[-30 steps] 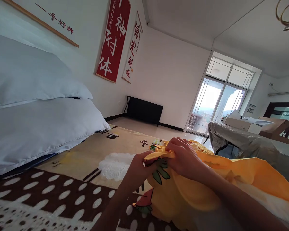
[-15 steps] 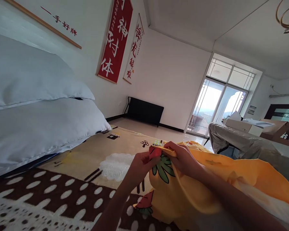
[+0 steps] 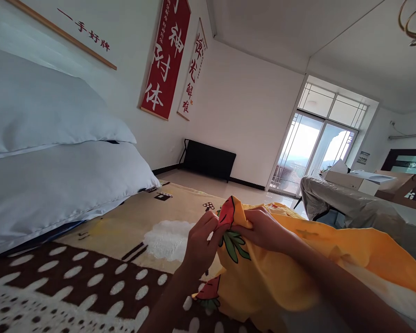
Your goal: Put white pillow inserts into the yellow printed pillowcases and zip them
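Between fingers (image 3: 208, 222) of left hand (image 3: 199, 243) and right hand (image 3: 266, 229), pinching yellow cloth (image 3: 263, 282) towards five o'clock; having just turned its red-printed fold (image 3: 226, 214) up towards twelve, seemingly exposing more of that edge to both grips.

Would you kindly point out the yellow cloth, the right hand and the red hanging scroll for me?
Yellow cloth (image 3: 263, 280): head view, on its draped front part.
Right hand (image 3: 267, 227): head view, on the back of the hand.
Red hanging scroll (image 3: 166, 60): head view, near its visible middle.
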`<move>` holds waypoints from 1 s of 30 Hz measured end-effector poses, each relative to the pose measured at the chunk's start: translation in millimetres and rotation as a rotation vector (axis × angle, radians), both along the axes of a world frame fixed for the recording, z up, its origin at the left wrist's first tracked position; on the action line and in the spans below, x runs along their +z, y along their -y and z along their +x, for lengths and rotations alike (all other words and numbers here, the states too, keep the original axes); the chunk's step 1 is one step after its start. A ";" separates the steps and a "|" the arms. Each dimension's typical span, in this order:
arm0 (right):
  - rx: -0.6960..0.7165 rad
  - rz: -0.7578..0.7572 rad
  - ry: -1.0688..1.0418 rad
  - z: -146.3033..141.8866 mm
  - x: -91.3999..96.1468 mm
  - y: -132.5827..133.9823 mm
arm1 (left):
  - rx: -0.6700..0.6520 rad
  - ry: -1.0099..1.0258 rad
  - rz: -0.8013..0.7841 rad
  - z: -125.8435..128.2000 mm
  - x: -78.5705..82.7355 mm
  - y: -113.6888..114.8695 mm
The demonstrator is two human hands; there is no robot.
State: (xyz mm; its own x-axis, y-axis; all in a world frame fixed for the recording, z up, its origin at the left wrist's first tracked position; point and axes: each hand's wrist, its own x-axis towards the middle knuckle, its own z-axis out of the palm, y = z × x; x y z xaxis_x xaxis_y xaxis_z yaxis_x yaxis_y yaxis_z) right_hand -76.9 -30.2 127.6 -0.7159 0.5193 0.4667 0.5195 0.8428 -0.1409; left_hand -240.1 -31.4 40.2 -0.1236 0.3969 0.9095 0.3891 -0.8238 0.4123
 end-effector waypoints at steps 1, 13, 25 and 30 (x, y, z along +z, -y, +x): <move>0.002 0.001 0.009 0.0 1.7 1.5 | 0.024 -0.007 0.030 0.6 0.7 1.9; 0.170 -0.076 -0.123 1.5 6.5 15.7 | -0.061 -0.018 0.011 16.2 -0.8 12.8; 0.019 -0.030 -0.048 -2.5 -2.5 10.0 | -0.131 0.207 -0.384 18.6 3.7 30.2; 0.016 -0.076 -0.018 5.5 10.4 5.4 | -0.215 0.214 -0.439 15.5 7.5 28.3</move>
